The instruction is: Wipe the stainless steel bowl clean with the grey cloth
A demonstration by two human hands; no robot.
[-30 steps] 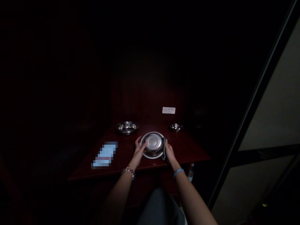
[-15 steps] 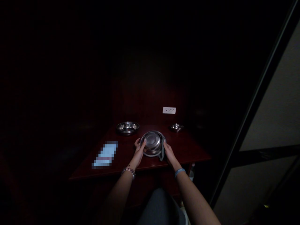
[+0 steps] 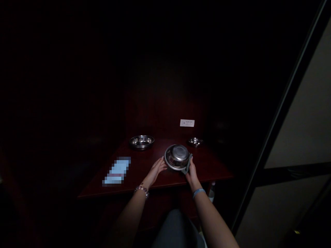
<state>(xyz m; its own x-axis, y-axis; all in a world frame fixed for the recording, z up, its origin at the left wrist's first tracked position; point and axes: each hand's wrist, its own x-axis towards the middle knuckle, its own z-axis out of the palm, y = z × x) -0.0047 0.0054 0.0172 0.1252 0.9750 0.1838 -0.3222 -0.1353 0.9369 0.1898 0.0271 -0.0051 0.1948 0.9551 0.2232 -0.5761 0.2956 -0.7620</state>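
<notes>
A shiny metal bowl point(image 3: 177, 157), tilted with its base facing me, is held over the dark red table. My right hand point(image 3: 192, 171) grips its right rim through a grey-green cloth point(image 3: 186, 167). My left hand point(image 3: 156, 170) is at the bowl's lower left edge with fingers stretched out. Its fingertips are close to the rim; whether they touch it I cannot tell. The inside of the bowl is turned away from view.
On the table point(image 3: 144, 165) a wide metal basin point(image 3: 141, 142) stands back left and a small metal bowl point(image 3: 195, 142) back right. A blurred blue item point(image 3: 117, 171) lies at left. A socket panel point(image 3: 187, 123) is on the back wall; a bottle point(image 3: 211, 193) stands below right.
The bowl has moved right and tipped, with my right hand and the cloth on its rim. My left hand has let go of the left rim, its fingers now straight.
</notes>
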